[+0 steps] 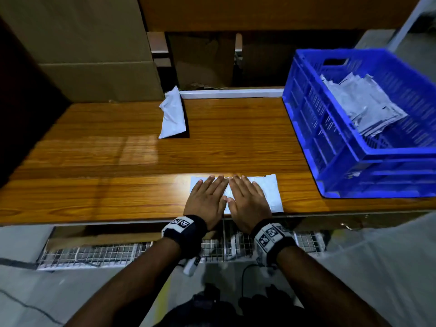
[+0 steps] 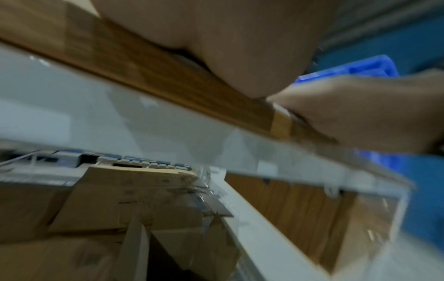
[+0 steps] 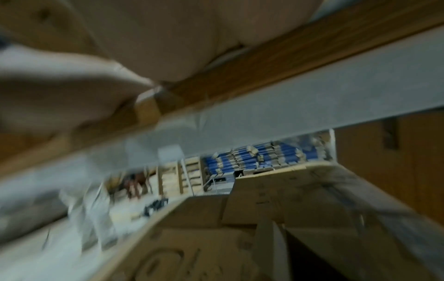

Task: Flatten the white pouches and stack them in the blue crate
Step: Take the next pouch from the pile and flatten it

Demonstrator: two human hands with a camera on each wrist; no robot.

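Both flat: left hand (image 1: 205,201) and right hand (image 1: 248,202), fingers (image 1: 213,185) straight, pressing white pouch (image 1: 270,192). Beyond fingertips, another pouch (image 1: 173,114); rightward, blue crate (image 1: 368,152) of stacked pouches (image 1: 361,105).

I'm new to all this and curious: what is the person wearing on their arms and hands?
Both hands are bare, no gloves, and no sleeves show. The left hand and the right hand each have a dark wristband behind them, carrying white blocks printed with black square code markers.

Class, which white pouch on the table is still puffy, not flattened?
The far pouch beside the cardboard box; the near pouch lies flat under both hands.
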